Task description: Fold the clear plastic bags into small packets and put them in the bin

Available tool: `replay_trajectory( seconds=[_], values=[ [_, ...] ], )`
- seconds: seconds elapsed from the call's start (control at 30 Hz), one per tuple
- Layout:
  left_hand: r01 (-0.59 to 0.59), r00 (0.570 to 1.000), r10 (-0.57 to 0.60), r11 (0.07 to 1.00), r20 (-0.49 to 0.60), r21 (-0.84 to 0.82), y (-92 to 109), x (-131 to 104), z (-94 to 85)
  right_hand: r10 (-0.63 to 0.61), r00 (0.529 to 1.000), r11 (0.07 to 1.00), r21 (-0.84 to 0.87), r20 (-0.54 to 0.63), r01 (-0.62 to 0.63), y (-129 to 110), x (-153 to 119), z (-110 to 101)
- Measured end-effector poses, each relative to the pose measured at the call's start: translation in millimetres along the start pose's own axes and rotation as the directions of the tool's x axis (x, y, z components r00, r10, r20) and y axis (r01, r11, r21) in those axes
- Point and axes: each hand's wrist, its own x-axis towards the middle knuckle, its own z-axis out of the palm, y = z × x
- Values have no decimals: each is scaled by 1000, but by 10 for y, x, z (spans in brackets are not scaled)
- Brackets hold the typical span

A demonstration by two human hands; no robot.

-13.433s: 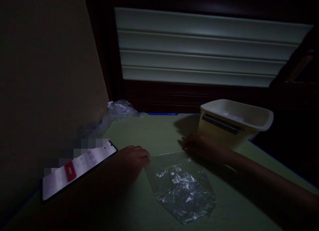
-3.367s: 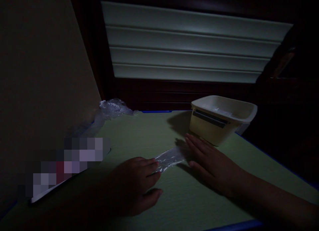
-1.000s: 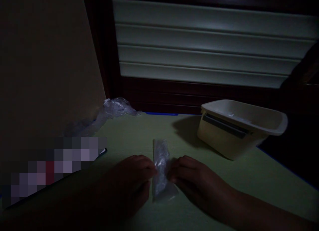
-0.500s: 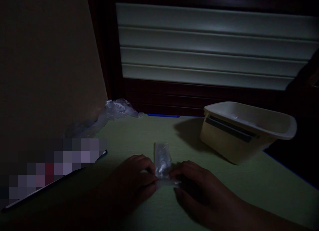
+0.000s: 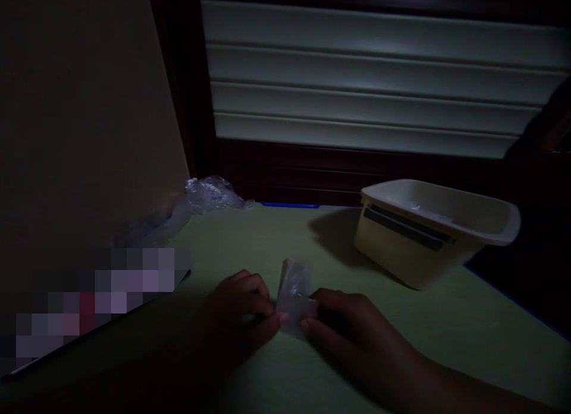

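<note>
Folded clear plastic [image 5: 295, 283]: on the near middle of the bench [image 5: 250, 238], right between both hands; long and thin, with one end pointing far and the near end bent over in a small flap.
Left hand [image 5: 243, 310]: just left of the folded clear plastic, touching its left edge near the bent end.
Left grip: pinching that edge between thumb and curled finger.
Right hand [image 5: 357, 328]: on the right side of the folded clear plastic, thumb low and pointer finger bent above.
Right grip: pinching the right side of the flap.
Tub [image 5: 397, 256]: far right on the bench, near the right hand but not touching; pale yellow, open on top, with a dark bar [image 5: 404, 226] along one side and a shadow to the left.
Inside the tub: shiny clear stuff [image 5: 423, 210], too dim to name.
Crumpled plastic [image 5: 212, 194]: in the far left corner, bunched up by the wall [image 5: 89, 116].
Blurred flat thing [image 5: 134, 286]: at the left, mostly hidden under big squares, showing a thin dark edge.
Pale slats [image 5: 379, 84]: past the far edge of the bench, in a dark frame [image 5: 289, 170].
Light: very dim.
</note>
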Motion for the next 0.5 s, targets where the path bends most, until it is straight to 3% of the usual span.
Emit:
replay_trajectory(
  seconds=[0.2, 0.5],
  values=[
    [25, 999, -24, 999, -27, 42, -22, 4, 22, 8, 999, 980, 198, -47, 2, 38, -11, 40],
    [-64, 998, 62, 964, 16, 259, 63, 9, 54, -46, 993, 999, 2, -110, 47, 47, -31, 49]
  ],
)
